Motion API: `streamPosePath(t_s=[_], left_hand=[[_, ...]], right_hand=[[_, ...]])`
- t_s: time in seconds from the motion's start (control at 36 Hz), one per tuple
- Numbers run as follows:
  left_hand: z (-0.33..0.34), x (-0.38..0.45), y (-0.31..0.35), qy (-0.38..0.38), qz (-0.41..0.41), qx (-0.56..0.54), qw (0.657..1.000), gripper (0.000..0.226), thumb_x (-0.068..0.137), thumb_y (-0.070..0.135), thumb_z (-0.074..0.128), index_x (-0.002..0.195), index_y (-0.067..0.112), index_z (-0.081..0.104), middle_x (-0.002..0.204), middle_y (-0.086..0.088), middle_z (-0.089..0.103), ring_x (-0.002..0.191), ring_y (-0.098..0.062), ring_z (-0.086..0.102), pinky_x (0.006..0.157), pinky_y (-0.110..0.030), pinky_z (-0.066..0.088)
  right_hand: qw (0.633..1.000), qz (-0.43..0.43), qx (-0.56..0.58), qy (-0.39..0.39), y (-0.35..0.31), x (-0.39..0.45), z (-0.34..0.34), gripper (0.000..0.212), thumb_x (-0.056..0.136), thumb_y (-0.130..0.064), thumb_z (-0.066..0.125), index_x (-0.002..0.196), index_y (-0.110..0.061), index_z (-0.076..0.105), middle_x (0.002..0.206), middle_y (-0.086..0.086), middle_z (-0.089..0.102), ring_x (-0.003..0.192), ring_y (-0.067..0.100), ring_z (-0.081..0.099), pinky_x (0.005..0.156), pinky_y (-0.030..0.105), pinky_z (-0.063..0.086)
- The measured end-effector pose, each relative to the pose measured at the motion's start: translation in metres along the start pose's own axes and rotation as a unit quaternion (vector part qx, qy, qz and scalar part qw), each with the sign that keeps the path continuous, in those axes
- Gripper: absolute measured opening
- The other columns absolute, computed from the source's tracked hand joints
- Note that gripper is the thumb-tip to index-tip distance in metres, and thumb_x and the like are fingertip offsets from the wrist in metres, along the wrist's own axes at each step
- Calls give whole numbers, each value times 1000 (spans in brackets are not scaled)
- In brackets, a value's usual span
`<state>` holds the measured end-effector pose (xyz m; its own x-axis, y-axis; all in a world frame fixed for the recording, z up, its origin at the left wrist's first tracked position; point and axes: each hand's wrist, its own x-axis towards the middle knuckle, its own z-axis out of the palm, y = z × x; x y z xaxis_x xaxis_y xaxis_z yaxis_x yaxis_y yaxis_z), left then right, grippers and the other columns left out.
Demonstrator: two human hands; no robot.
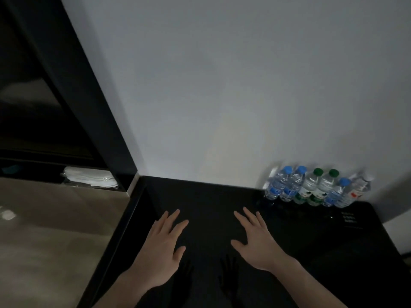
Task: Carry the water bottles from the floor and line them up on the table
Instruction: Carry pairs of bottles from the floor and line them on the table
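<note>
Bottles (315,187), clear plastic with blue, green and white caps, stand in a row on the black counter (211,196) against the wall. Near them, left hand (159,245) and right hand (258,238) lie flat, each grip spread, holding nothing.

wall (222,85): pale, plain, rising behind tabletop (222,196) | tabletop: black, glossy | floor (55,230): beige, lying left of tabletop | dark frame (73,85): leaning up left of wall | light: staying dim

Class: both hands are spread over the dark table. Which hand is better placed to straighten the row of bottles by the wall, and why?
The right hand. It is empty and lies nearer the row of bottles at the table's far right; the left hand would have to cross over.
</note>
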<state>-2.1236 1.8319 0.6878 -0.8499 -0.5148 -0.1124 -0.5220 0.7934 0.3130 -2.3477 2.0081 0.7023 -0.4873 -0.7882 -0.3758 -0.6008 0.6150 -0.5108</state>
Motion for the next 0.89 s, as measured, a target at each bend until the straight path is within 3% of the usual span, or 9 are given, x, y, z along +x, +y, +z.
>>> streamPosePath(t_s=[0.31, 0.56, 0.75, 0.89], left_hand=[[-29, -25, -48, -4, -3, -10, 1000, 65, 101, 44, 50, 157, 39, 18, 167, 13, -8, 154, -15, -13, 124, -35, -3], [-35, -69, -81, 13, -80, 9, 997, 66, 100, 47, 50, 157, 38, 20, 167, 12, -5, 154, -15, -8, 126, -34, 6], [-50, -118, -135, 29, -181, -24, 983, 70, 94, 48, 54, 156, 36, 24, 168, 7, 1, 155, -23, -6, 124, -38, 13], [-68, -156, -182, 60, -228, -25, 971, 84, 79, 66, 27, 155, 31, 32, 168, 2, 9, 155, -26, 1, 125, -45, 13]], right_hand=[[1000, -14, -9, 12, -62, -5, 24, 83, 92, -49, 59, 155, -45, 5, 163, -18, -11, 150, 19, -19, 124, 49, 9], [996, -70, -53, -31, -96, 19, 51, 84, 92, -52, 58, 155, -44, 3, 164, -15, -12, 150, 23, -17, 123, 47, 6], [982, -152, -83, -73, -163, 41, 80, 85, 92, -56, 54, 155, -42, -1, 163, -15, -15, 150, 24, -20, 122, 47, 3], [966, -217, -105, -92, -229, 55, 99, 83, 92, -56, 53, 155, -42, 1, 163, -14, -14, 149, 24, -20, 121, 49, 2]])
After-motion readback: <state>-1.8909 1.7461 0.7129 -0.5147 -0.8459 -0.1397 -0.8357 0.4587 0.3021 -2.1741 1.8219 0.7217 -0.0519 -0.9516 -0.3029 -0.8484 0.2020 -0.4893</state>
